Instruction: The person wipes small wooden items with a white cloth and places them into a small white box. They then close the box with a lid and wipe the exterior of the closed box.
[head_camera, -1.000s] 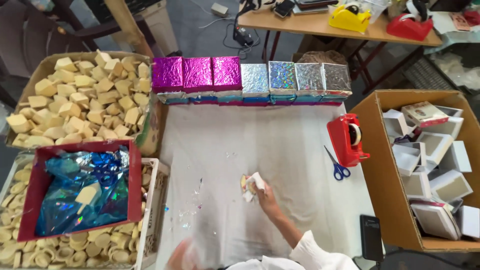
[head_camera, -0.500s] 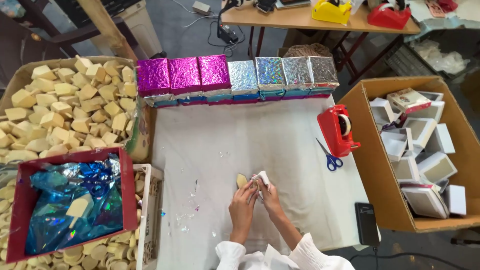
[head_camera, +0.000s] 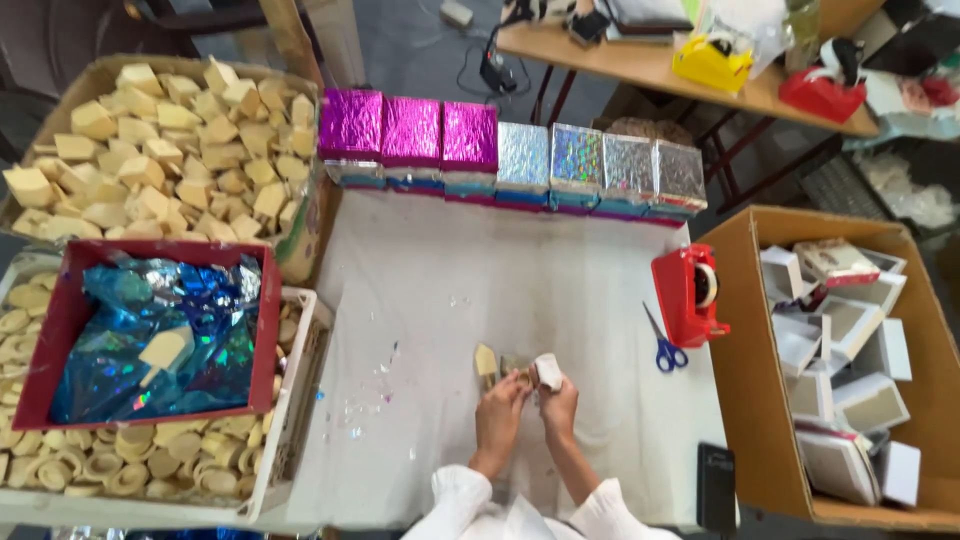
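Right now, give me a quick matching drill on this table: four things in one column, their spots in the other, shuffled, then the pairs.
Things:
1. red tape dispenser
2. blue scissors
3. blue foil
4. black phone

Places:
A. inside the red tray at the left
B. flat on the cloth, just left of the dispenser's base
C. near table edge, right of the right hand
D. beside the cardboard box of small white boxes

Pairs: 1-D, 2-B, 3-A, 4-C

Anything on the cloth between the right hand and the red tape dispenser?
In the head view, only blue-handled scissors lie between the right hand and the red tape dispenser, just beside the dispenser; the rest of that white cloth is bare.
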